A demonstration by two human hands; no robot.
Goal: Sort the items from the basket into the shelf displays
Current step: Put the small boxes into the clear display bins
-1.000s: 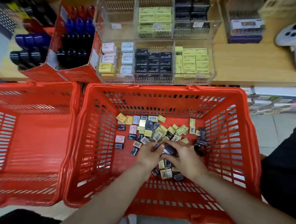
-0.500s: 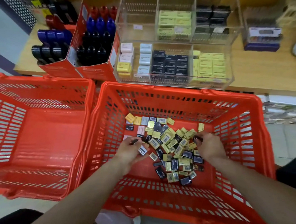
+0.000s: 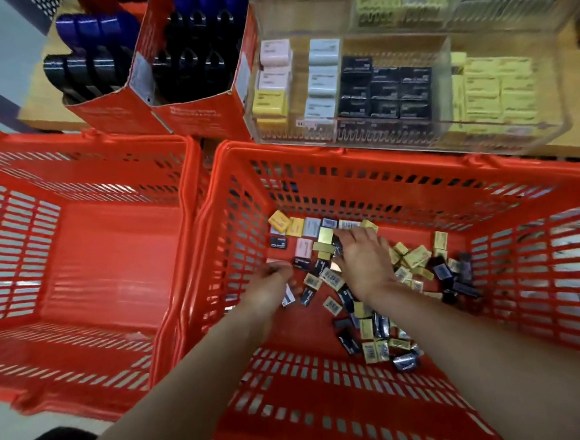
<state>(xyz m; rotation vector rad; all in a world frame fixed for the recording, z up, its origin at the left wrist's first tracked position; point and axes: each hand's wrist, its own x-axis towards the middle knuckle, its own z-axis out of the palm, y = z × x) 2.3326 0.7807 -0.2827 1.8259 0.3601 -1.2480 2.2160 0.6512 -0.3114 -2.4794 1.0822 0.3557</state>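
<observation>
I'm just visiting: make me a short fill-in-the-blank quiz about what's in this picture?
1. Both hands, left hand and right hand, reach into the ____ basket.
2. The left basket holds ____ small boxes.
3. In the clear display, the black boxes sit left of the ____ boxes.

Missing words: right; no; yellow

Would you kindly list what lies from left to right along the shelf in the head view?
Loose blue and black items → red cardboard display box → pink and yellow packs → pale blue packs → black packs → yellow packs.
</observation>
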